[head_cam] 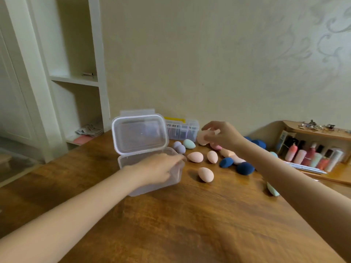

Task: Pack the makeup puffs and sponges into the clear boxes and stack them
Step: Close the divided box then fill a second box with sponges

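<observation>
Makeup sponges, egg-shaped, loose on the wooden desk (190,224), toward its far edge near the wall: three peach sponges (195,156) in an open cluster, two lilac sponges (179,147) touching each other, one mint sponge (189,143) just beside them, two navy sponges (245,168) to the right, further pink and peach pieces partly hidden behind the right forearm.

Clear box (174,175): stands left of the sponges, hinged lid (139,133) raised upright at its back edge. Contents not discernible.

Left hand (157,168): rests over the box's open rim, fingers relaxed and fairly straight, reaching toward the right wall of the box; holds nothing visible.

Right hand (223,136): raised above the scattered sponges, fingers curled round a pale pink sponge (202,138).

Second clear box with yellow latch (182,129): behind the first, against the wall, lilac items inside.

Wooden rack of bottles (311,154): far right corner of the desk.

White shelving unit (76,80): off the desk's left side.
</observation>
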